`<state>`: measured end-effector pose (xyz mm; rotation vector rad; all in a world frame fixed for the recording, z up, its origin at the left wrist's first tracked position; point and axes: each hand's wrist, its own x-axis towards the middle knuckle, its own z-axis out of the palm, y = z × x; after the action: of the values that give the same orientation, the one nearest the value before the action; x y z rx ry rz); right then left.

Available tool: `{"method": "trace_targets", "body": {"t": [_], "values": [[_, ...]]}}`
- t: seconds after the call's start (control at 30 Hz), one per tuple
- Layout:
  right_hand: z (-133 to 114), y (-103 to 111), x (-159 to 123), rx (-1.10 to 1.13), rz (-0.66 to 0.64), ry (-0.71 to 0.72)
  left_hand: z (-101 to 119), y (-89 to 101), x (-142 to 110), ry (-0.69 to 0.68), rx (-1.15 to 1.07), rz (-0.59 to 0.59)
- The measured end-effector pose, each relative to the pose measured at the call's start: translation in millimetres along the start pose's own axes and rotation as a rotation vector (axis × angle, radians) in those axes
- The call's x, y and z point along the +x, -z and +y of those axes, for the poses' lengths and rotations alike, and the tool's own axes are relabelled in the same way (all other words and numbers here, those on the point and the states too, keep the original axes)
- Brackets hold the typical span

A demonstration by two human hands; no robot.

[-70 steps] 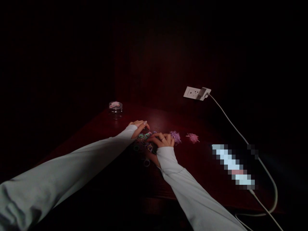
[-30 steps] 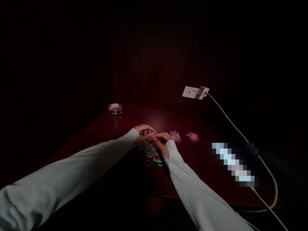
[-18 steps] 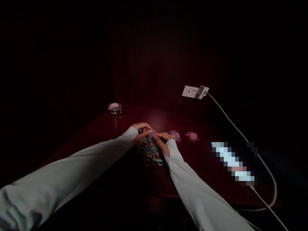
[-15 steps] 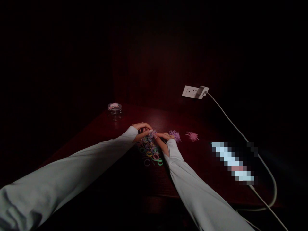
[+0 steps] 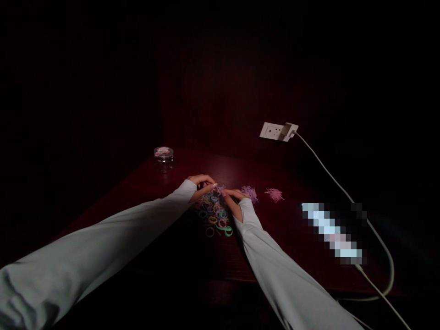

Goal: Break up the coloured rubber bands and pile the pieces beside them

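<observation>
- The left hand [image 5: 202, 186] sits curled over the top edge of the heap, its fingers bent inward and its fingertips [image 5: 215, 185] coming together; from here I can't tell whether they pinch anything.
- The right hand [image 5: 236, 196] reaches toward the same spot, with its fingers [image 5: 228, 192] stretched out and lying low. They look neither clenched nor clearly gripping, though a small lilac scrap sits just between the two hands.
- The heap of coloured rubber bands [image 5: 215, 216] lies on the table directly below both hands, spread out in green, yellow, pink and lilac loops. A few stray toward the near side.
- A lilac tuft of fine strands [image 5: 250, 194] lies just beside the right hand, and a pink tuft of fine strands [image 5: 274, 195] lies a little farther along, apart from it.
- As far as I can judge, the two tufts are already gathered by colour, while many whole loops remain in the heap.
- A small clear jar [image 5: 163, 158] with something pink at its top stands well apart, beyond the left hand.
- The dark red wooden table [image 5: 220, 167] carries all of this. Beyond it are a white wall socket [image 5: 270, 131] and a white cable [image 5: 330, 176], which runs past a pixelated object [image 5: 332, 231].
</observation>
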<state>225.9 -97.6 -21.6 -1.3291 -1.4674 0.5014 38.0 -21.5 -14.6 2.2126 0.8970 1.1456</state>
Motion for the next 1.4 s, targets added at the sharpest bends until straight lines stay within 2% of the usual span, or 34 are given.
{"method": "trace_targets", "body": {"t": [0.2,0.43,0.67,0.8,1.03,1.4], "values": [[1.6,-1.3,0.9,-0.022,0.010,0.029,12.6,6.2,-4.7,-0.039,0.030,-0.148],[-6.5,-0.7,-4.4,-0.062,0.010,-0.005,3.9,-1.0,-0.8,-0.046,0.126,-0.076],[-9.0,-1.6,-6.2,-0.077,0.034,-0.012,12.2,6.4,-2.2,-0.118,0.250,-0.151],[-7.5,-1.7,-5.5,-0.086,0.039,-0.003,17.5,9.4,-3.1,-0.114,0.300,-0.188],[-4.8,-2.3,-4.0,-0.063,-0.003,-0.001,20.3,9.5,-5.1,-0.129,0.323,-0.159],[1.5,-2.8,-1.3,-0.027,0.069,-0.018,23.1,11.1,-7.1,-0.158,0.333,-0.154]]}}
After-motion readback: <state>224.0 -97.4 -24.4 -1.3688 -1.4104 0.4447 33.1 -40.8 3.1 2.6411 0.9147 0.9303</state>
